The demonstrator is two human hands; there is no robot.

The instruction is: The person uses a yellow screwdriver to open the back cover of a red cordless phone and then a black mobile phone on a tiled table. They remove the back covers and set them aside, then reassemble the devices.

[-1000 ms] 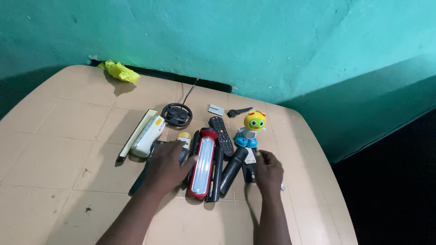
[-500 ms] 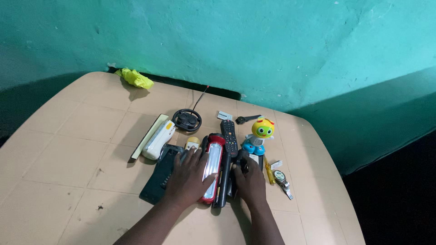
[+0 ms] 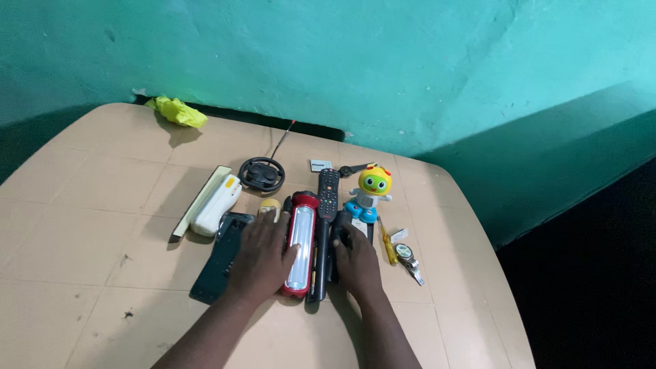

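Red lamp (image 3: 301, 242) lies mid-tabletop (image 3: 89, 205), lengthwise away from the person, white panel up. Left hand (image 3: 262, 256) flat and spread, touching its left side, partly over a dark slab (image 3: 217, 260). Right hand (image 3: 357, 263) flat on the black remotes (image 3: 325, 219) just right of the lamp; neither hand grips anything. Toy robot (image 3: 369, 191), screwdriver (image 3: 388, 242), watch (image 3: 407, 258) crowd the right. Left and near tabletop open; right edge near.

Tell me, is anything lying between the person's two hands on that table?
Yes. Between the left hand and the right hand lie a red lantern torch and a long black remote control, side by side. The left hand rests against the torch; the right hand lies over a dark object beside the remote.
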